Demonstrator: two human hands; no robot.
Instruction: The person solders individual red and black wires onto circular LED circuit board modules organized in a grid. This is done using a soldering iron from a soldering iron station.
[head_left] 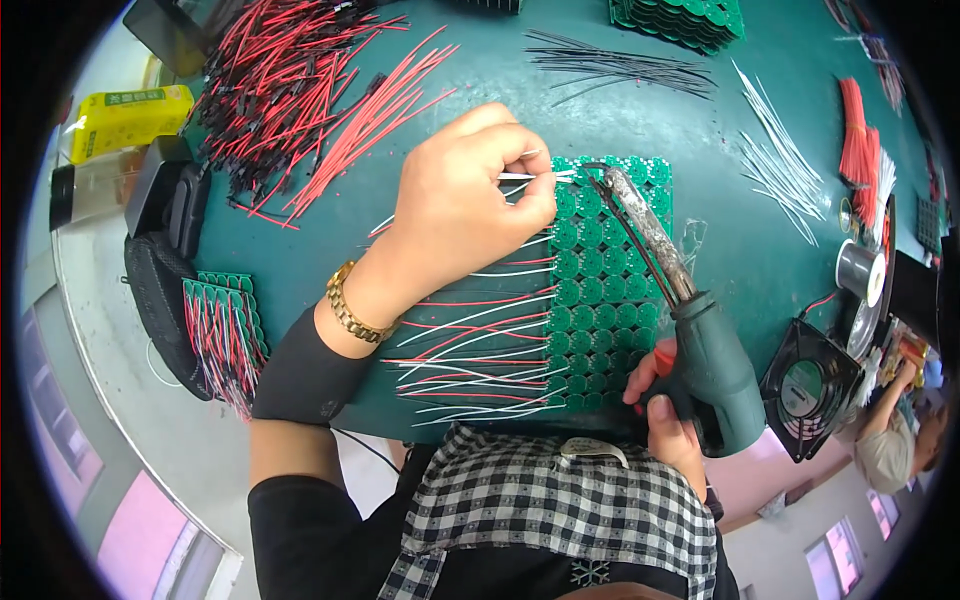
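Note:
My left hand (pixel 465 195) pinches a white wire (pixel 515 177) between thumb and fingers, its end at the upper left part of a green circuit board panel (pixel 606 290). A dark wire may lie in the pinch too; I cannot tell. My right hand (pixel 675 435) is wrapped round the grip of a green soldering gun (pixel 715 365). The gun's tip points up and left, close above the panel's upper rows near the wire end. Red, white and black wires (pixel 480 330) stick out leftward from the panel's left edge. Where the tip meets the board is too small to judge.
Red and black wires (pixel 270 100) are heaped at the far left. Black wires (pixel 625 65) and white wires (pixel 780 160) lie loose beyond the panel. Stacked boards (pixel 680 22) stand at the back, wired boards (pixel 222 335) at left. A fan (pixel 812 388) and a wire spool (pixel 860 270) are on the right.

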